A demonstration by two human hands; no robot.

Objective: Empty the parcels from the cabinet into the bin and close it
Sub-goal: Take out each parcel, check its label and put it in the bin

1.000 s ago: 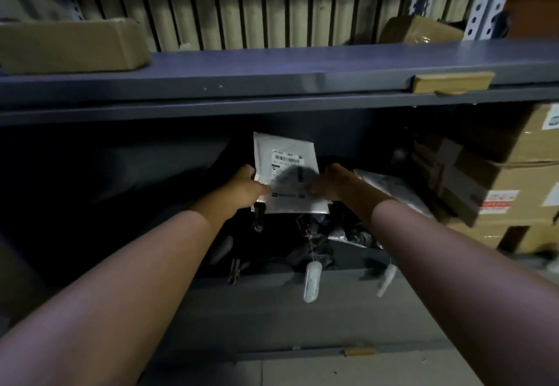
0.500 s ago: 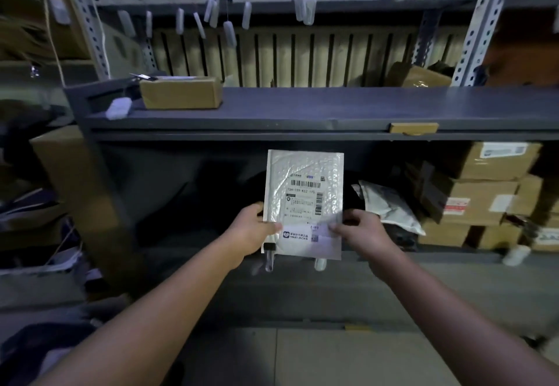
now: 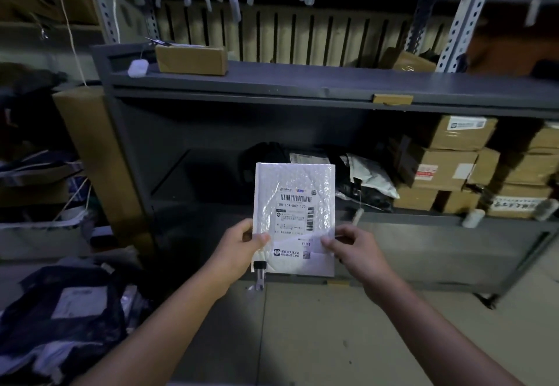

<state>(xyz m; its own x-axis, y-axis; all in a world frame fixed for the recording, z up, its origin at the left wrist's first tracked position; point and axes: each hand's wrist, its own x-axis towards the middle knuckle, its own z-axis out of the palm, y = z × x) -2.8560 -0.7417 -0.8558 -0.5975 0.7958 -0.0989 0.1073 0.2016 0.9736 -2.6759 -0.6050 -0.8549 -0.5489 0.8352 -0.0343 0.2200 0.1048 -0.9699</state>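
- Room: a dim storage area with a pale tiled floor [image 3: 302, 331] at lower centre and perforated metal racking [image 3: 462, 19] across the top of the frame.
- A grey metal cabinet [image 3: 121, 143] spans mid-frame. Its front is open and parcels sit on its shelf.
- The white bubble mailer [image 3: 295, 219] is held upright at centre frame, in front of the cabinet and clear of the shelf.
- The left hand [image 3: 239, 252] pinches the mailer's lower left edge, thumb on its face. The right hand [image 3: 357, 252] pinches the lower right edge the same way.
- The label reads "EMS" and "15H-159-K02 170", with barcodes. The smaller print is illegible.
- Stacked cardboard boxes [image 3: 447, 171] fill the right of the shelf. A grey poly bag [image 3: 369, 177] lies just behind the mailer.
- A brown box [image 3: 191, 59] sits on the cabinet top at upper left.
- Dark bags [image 3: 60, 310] lie heaped at lower left.
- A small tag [image 3: 259, 273] hangs below the left hand.
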